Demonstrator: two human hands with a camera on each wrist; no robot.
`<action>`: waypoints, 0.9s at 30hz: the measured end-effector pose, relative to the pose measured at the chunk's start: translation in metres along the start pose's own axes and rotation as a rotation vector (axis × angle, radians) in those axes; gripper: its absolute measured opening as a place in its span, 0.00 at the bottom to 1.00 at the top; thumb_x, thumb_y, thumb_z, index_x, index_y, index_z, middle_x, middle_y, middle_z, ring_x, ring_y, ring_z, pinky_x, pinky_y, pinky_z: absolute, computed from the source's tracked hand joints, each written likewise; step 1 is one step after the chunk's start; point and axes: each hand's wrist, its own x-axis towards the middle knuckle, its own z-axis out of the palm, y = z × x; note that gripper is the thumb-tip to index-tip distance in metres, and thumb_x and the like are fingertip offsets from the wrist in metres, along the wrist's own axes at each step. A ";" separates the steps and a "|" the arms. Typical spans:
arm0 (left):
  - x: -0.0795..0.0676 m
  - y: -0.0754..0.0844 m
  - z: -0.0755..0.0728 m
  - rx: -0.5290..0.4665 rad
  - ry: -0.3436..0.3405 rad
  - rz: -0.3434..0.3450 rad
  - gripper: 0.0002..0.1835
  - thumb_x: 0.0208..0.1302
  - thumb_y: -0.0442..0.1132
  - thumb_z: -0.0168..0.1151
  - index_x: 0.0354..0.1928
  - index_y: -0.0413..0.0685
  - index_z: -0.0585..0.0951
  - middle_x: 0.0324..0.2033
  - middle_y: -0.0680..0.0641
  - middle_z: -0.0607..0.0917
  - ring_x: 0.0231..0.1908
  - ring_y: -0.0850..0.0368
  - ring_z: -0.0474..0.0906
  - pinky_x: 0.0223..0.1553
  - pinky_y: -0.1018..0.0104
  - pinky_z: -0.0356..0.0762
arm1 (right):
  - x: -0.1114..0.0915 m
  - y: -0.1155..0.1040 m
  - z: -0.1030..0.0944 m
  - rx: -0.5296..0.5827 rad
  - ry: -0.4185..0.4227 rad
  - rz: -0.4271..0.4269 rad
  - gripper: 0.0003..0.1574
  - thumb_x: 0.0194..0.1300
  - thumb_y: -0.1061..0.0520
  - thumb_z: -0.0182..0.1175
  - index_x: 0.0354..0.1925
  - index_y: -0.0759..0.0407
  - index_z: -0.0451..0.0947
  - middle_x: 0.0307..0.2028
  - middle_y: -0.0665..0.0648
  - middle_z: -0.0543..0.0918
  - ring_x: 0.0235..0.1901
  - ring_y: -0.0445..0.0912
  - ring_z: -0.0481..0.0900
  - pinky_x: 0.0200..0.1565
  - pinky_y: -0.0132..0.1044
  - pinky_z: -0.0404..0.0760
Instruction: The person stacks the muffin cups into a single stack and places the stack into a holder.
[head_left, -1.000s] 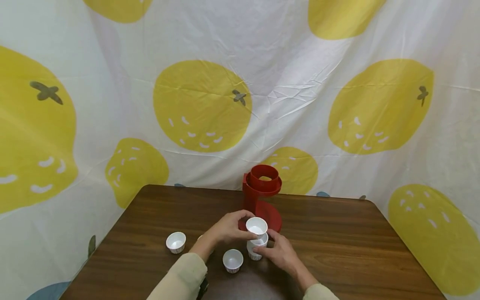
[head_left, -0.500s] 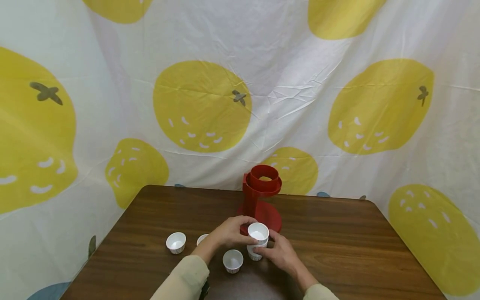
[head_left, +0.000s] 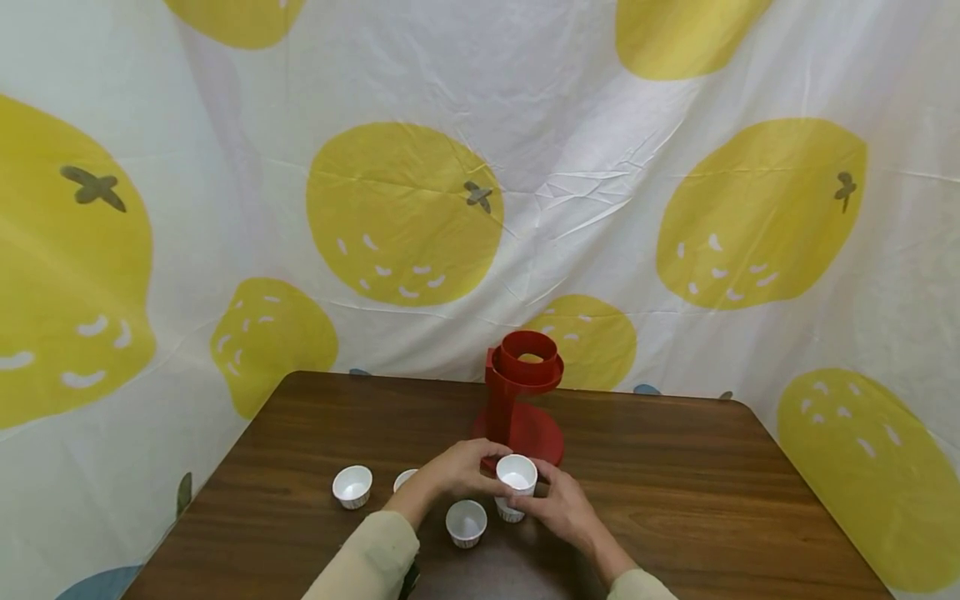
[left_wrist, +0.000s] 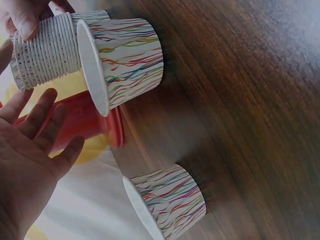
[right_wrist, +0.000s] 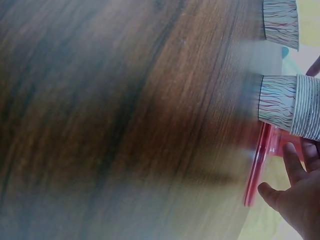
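**Left hand [head_left: 461, 468] and right hand [head_left: 562, 502] hold a stack of cups [head_left: 517, 475]**

In the head view, the stack of cups is upright, low in the frame and a bit right of the middle. It sits right between the hands. The left hand pinches its left side near the top, thumb in front and a finger behind. The right hand grips its right side, thumb in front too. In the left wrist view, many rims are packed close together.

A loose cup [head_left: 466, 523] sits on the brown surface [head_left: 675, 483], just beside the stack, to its lower left. The far-left cup [head_left: 352, 487] is well apart from the stack. The half-hidden cup [head_left: 404, 477] peeks out from behind the left arm [head_left: 411, 500]. A red stand [head_left: 525, 375] with a ring on top is just behind the stack. A white cloth [head_left: 570, 200] with big yellow lemons fills the top of the frame.
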 end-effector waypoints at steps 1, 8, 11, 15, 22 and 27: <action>0.000 0.000 0.000 0.002 -0.002 0.002 0.25 0.56 0.45 0.75 0.55 0.47 0.82 0.45 0.52 0.84 0.47 0.55 0.80 0.52 0.53 0.77 | 0.000 0.000 0.000 -0.002 0.000 0.001 0.40 0.51 0.49 0.77 0.59 0.59 0.77 0.49 0.54 0.83 0.53 0.53 0.77 0.55 0.56 0.72; -0.003 -0.003 0.000 -0.003 0.018 0.017 0.27 0.56 0.45 0.75 0.56 0.42 0.81 0.47 0.48 0.85 0.50 0.49 0.81 0.54 0.52 0.76 | 0.000 0.001 0.001 -0.008 0.007 -0.002 0.40 0.50 0.49 0.78 0.60 0.59 0.77 0.50 0.54 0.83 0.54 0.54 0.77 0.56 0.58 0.71; -0.005 -0.005 -0.002 0.003 0.032 0.003 0.32 0.55 0.46 0.75 0.59 0.39 0.78 0.48 0.46 0.84 0.51 0.44 0.80 0.56 0.50 0.75 | -0.001 0.002 0.000 -0.003 0.006 -0.003 0.40 0.50 0.49 0.78 0.59 0.59 0.77 0.49 0.54 0.83 0.54 0.54 0.77 0.57 0.59 0.70; -0.009 -0.007 -0.008 0.052 0.049 0.011 0.34 0.56 0.46 0.74 0.61 0.36 0.76 0.50 0.40 0.83 0.52 0.41 0.78 0.57 0.50 0.73 | -0.001 0.002 0.001 -0.001 0.003 0.004 0.40 0.50 0.49 0.78 0.59 0.59 0.77 0.49 0.54 0.83 0.55 0.55 0.76 0.57 0.59 0.70; -0.018 -0.011 -0.020 0.074 0.087 -0.047 0.34 0.57 0.50 0.73 0.62 0.40 0.77 0.54 0.40 0.81 0.56 0.41 0.75 0.58 0.48 0.71 | 0.000 0.002 0.002 -0.011 0.006 0.009 0.41 0.50 0.49 0.78 0.60 0.60 0.76 0.49 0.56 0.83 0.55 0.57 0.77 0.57 0.60 0.70; -0.024 -0.017 -0.031 0.077 0.130 -0.062 0.32 0.58 0.50 0.72 0.61 0.41 0.77 0.56 0.43 0.80 0.59 0.43 0.74 0.59 0.46 0.70 | 0.000 0.002 0.001 -0.007 0.001 0.018 0.41 0.50 0.48 0.78 0.60 0.60 0.76 0.50 0.56 0.83 0.56 0.57 0.76 0.58 0.60 0.69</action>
